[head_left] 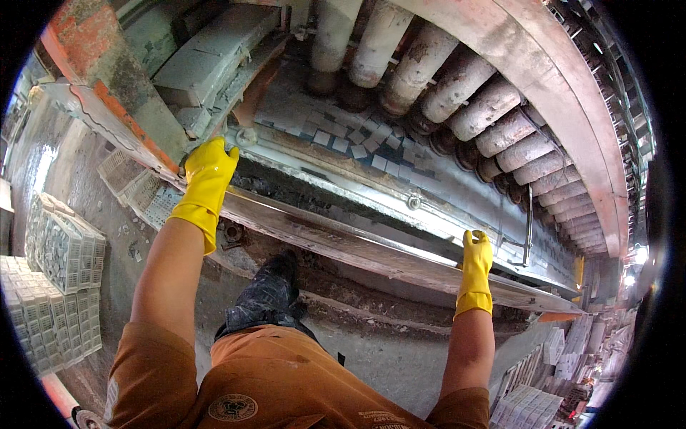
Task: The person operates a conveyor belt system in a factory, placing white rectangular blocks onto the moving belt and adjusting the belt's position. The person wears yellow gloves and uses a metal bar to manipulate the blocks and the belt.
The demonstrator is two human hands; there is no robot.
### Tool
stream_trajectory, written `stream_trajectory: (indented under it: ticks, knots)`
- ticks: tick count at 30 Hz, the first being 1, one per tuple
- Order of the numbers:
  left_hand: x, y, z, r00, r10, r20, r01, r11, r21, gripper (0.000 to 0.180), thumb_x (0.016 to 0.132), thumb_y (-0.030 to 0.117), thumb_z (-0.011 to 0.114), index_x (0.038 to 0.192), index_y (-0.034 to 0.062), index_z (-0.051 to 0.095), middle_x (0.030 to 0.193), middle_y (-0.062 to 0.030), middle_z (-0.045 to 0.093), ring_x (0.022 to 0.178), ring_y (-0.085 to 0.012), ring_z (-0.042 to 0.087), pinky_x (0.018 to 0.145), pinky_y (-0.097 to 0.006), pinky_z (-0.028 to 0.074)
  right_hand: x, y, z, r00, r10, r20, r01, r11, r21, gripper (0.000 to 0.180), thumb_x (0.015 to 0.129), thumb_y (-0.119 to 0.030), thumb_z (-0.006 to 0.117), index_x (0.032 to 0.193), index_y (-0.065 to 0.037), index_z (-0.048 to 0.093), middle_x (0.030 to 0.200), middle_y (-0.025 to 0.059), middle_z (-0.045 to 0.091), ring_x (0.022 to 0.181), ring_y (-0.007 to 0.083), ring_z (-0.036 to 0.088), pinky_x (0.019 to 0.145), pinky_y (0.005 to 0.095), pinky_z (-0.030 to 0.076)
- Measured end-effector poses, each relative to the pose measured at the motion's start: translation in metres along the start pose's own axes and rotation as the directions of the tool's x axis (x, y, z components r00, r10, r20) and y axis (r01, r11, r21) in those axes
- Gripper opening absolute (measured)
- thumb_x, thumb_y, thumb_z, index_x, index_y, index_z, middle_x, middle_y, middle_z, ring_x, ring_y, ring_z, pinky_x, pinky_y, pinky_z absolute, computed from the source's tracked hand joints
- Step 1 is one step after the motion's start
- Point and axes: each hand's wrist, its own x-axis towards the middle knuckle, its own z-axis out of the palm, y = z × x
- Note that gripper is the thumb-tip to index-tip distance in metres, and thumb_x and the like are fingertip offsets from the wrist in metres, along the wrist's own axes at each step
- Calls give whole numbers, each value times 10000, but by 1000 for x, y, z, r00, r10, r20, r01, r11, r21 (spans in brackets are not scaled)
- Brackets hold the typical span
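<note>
Both my hands wear yellow rubber gloves. My left hand (209, 171) is closed at the left end of a long pale metal rail (321, 182), beside the orange-edged frame. My right hand (475, 264) is closed in a fist farther right, over the same rail's near side. Whatever either hand grips is hidden by the gloved fingers. Beyond the rail, several small grey square tiles (357, 136) lie scattered on a wet bed under a row of thick cylinders (418, 68). A round fitting (414, 202) sits on the rail between my hands.
Grey slabs (218, 53) are stacked at the upper left. White plastic crates (53, 307) filled with pieces stand at the left on the floor. A long ledge (343, 250) runs in front of my legs. An upright metal handle (529, 225) rises right of my right hand.
</note>
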Motion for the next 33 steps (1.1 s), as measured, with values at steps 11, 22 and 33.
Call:
stream_trajectory:
  ticks: [11,22,33]
  knots:
    - [17,8,1,992,-68,102,65,997,38,469,890,498,674,1175,128,712,1155,-154,734,1077,-370,690,916,-485,538,4,-22,-5,998,54,40,-59,989,138,509,971,-407,666,1377,-106,598,1238,141,690,911,316,734,531,426,649]
    - [30,16,-6,977,-126,171,118,991,55,521,904,510,657,1266,136,682,1239,-144,713,1149,-359,672,963,-481,527,9,-36,-7,997,70,27,-74,979,192,498,956,-420,681,1334,-100,626,1209,114,695,922,299,712,594,438,643]
    - [47,22,-1,979,-120,164,114,992,50,434,911,469,683,1200,145,693,1190,-137,728,1109,-367,679,935,-466,532,48,-33,6,998,-48,-35,49,998,35,512,954,-474,650,1295,-92,669,1177,157,741,1035,345,720,861,420,575]
